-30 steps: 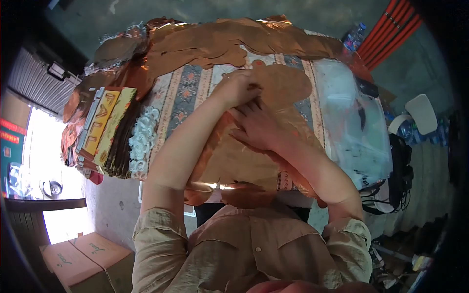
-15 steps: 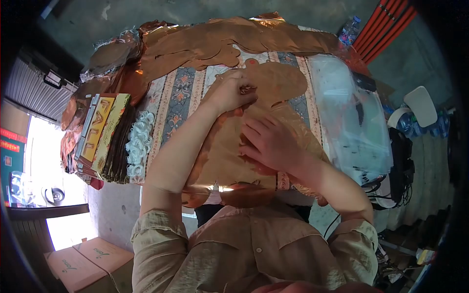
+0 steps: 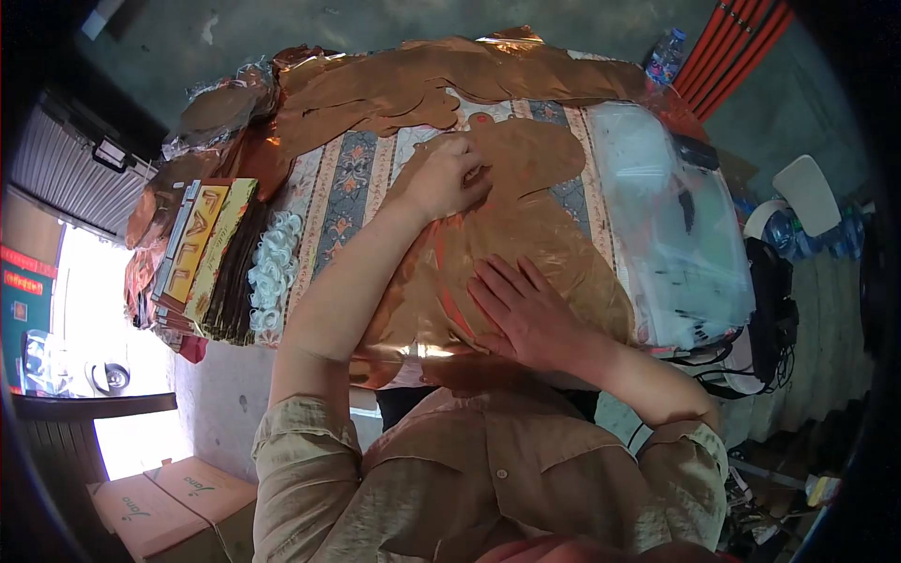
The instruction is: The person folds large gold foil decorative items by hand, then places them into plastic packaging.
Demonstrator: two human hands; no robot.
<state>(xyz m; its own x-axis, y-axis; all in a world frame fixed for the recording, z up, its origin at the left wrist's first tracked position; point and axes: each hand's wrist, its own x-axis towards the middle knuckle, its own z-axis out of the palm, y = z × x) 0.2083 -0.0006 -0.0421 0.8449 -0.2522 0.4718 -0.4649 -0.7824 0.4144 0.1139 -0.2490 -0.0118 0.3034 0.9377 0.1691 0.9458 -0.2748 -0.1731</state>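
Observation:
A flat, uninflated copper-coloured foil balloon is spread over the table directly before me. My left hand is closed with curled fingers at the balloon's upper left part; the fingertips are partly hidden, but they appear to pinch the foil. My right hand lies flat on the lower part of the balloon, fingers stretched out and apart. Reddish streaks show on the foil between the two hands. A small round tab with a red mark sticks out at the balloon's top edge.
More flat copper foil balloons line the table's far edge. At left stand a stack of printed packets and white ribbon coils. Clear plastic bags cover the right side, with a water bottle behind.
My right hand has moved down toward me and flattened out on the foil, its fingers straighter than before. My left hand stays in nearly the same place.

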